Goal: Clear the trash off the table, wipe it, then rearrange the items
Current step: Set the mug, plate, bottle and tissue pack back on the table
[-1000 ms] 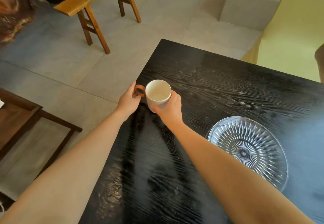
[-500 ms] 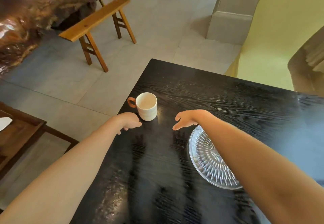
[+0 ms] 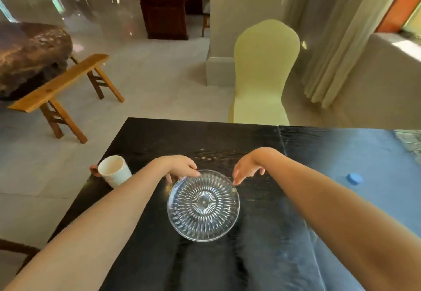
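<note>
Seemingly the left hand pinches the glass plate rim (right hand fingers relaxed, just beside).

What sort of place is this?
Likely a restaurant or banquet room, though I cannot be sure: a cloth-covered chair at the black table, a wooden bench on tiled floor, another dark wooden table beyond.

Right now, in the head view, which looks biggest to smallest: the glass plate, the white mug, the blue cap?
1. glass plate
2. white mug
3. blue cap
The gaps are plain; nearness changes nothing.
</note>
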The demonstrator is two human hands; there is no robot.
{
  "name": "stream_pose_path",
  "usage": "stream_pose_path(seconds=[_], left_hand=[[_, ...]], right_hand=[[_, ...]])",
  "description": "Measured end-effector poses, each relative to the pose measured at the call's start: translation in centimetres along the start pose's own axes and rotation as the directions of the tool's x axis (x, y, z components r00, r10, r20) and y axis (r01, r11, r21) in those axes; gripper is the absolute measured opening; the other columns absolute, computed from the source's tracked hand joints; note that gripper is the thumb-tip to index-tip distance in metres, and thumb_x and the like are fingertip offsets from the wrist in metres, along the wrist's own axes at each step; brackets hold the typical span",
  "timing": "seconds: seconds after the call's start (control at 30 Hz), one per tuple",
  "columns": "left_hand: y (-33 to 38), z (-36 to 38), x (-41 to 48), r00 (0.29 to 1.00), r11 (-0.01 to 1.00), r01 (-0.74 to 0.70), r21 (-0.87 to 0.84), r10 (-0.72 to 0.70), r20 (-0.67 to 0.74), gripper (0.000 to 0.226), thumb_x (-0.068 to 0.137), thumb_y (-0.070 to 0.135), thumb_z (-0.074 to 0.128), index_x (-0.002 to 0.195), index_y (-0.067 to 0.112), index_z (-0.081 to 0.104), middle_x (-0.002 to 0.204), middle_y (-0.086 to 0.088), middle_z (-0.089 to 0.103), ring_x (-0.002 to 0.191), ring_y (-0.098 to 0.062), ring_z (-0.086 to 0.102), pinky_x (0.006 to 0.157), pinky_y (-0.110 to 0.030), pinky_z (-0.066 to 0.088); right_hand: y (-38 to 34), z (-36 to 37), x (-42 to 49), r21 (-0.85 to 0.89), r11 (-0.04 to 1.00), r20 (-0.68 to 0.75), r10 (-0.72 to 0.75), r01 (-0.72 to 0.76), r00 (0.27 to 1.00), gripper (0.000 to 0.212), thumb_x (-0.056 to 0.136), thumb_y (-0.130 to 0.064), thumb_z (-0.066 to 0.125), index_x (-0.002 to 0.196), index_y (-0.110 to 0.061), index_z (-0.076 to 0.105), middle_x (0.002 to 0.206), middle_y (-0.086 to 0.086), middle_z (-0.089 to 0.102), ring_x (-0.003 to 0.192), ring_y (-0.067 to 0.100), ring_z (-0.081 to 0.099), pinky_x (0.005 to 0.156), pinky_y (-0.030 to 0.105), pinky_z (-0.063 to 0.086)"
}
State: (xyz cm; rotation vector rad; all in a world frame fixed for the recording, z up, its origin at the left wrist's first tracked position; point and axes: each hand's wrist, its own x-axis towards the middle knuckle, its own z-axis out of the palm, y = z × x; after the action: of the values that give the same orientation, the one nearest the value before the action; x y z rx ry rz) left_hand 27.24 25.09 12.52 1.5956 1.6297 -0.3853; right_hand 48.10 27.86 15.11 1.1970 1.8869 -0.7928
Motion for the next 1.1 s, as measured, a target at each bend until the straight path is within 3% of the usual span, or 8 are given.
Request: stream_pose_path(seconds=[0.13,0.27,0.4,0.7,0.83,0.9,1.0,1.1], left_hand=[[8.0,1.0,0.6,0.996,0.995,-0.08,0.067,0.077,0.045,0.06,0.089,0.046,0.054,0.141,0.024,0.036,0.136,-0.005,0.049,0.113,-0.02,0.056,0.088,-0.038,0.054],[15.5,2.7,1.3,0.988,0.975,-0.147,0.165,0.137,0.07,0.061,0.088,0.045,0.055,0.142,0.025,0.035,0.129,-0.002,0.05,0.102,-0.016,0.058,0.082,-0.037,0.057],[21.3,4.6,2.2,0.979,0.965,-0.18,0.189,0.157,0.131,0.061,0.088,0.04,0.058,0.142,0.024,0.034,0.139,-0.005,0.046,0.112,-0.02,0.056,0.083,-0.036,0.054],[30.4,9.5,4.9,0.97,0.948,-0.233,0.216,0.21,0.124,0.074,0.086,0.036,0.062,0.147,0.022,0.024,0.142,-0.008,0.045,0.119,-0.024,0.053,0.091,-0.04,0.053],[32.9,12.1,7.2,0.96,0.955,-0.28,0.097,0.28,0.006,0.085,0.083,0.037,0.066,0.149,0.024,0.014,0.152,-0.009,0.032,0.128,-0.027,0.045,0.088,-0.036,0.052],[33.7,13.4,8.5,0.949,0.95,-0.31,0.046,0.312,-0.038,0.089,0.082,0.037,0.067,0.149,0.026,0.011,0.153,-0.009,0.03,0.13,-0.028,0.043,0.091,-0.037,0.048],[34.3,15.1,10.4,0.927,0.929,-0.367,-0.053,0.361,-0.099,0.089,0.08,0.035,0.07,0.148,0.026,0.013,0.151,-0.009,0.034,0.131,-0.029,0.042,0.097,-0.035,0.038],[34.8,16.4,11.8,0.905,0.889,-0.423,-0.175,0.403,-0.14,0.094,0.075,0.029,0.075,0.147,0.028,0.014,0.146,-0.006,0.039,0.129,-0.026,0.043,0.095,-0.031,0.035]], right_hand=[[6.8,2.0,-4.1,0.052,0.998,-0.031,0.047,-0.046,0.998,0.056,0.096,-0.043,0.044,0.145,-0.018,0.034,0.152,0.004,0.033,0.136,0.024,0.038,0.088,0.028,0.04],[13.3,4.0,-7.7,0.137,0.986,-0.085,0.108,-0.096,0.991,0.057,0.092,-0.048,0.048,0.144,-0.025,0.036,0.151,-0.001,0.034,0.135,0.024,0.039,0.104,0.043,0.043],[18.7,5.5,-11.0,0.252,0.963,-0.151,0.136,-0.095,0.979,0.053,0.092,-0.045,0.05,0.14,-0.024,0.042,0.144,0.001,0.043,0.129,0.023,0.045,0.104,0.045,0.044],[27.9,11.0,-13.3,0.369,0.917,-0.162,0.223,-0.151,0.961,0.044,0.094,-0.038,0.048,0.133,-0.017,0.048,0.112,0.0,0.055,0.104,0.018,0.057,0.094,0.04,0.05],[30.7,14.6,-11.7,0.355,0.922,-0.246,0.253,-0.156,0.936,0.03,0.091,-0.026,0.048,0.105,-0.005,0.064,0.083,0.006,0.058,0.078,0.022,0.053,0.077,0.033,0.052],[31.8,16.8,-10.2,0.345,0.921,-0.304,0.291,-0.179,0.907,0.027,0.09,-0.023,0.048,0.094,-0.002,0.065,0.087,0.012,0.06,0.082,0.023,0.054,0.079,0.03,0.047],[33.2,20.6,-7.3,0.425,0.881,-0.319,0.36,-0.206,0.877,0.039,0.093,-0.032,0.051,0.118,-0.003,0.06,0.121,0.013,0.062,0.113,0.029,0.055,0.094,0.034,0.044],[34.0,24.1,-4.3,0.552,0.798,-0.267,0.444,-0.242,0.855,0.054,0.09,-0.044,0.054,0.128,-0.005,0.051,0.13,0.011,0.057,0.12,0.029,0.053,0.095,0.037,0.044]])
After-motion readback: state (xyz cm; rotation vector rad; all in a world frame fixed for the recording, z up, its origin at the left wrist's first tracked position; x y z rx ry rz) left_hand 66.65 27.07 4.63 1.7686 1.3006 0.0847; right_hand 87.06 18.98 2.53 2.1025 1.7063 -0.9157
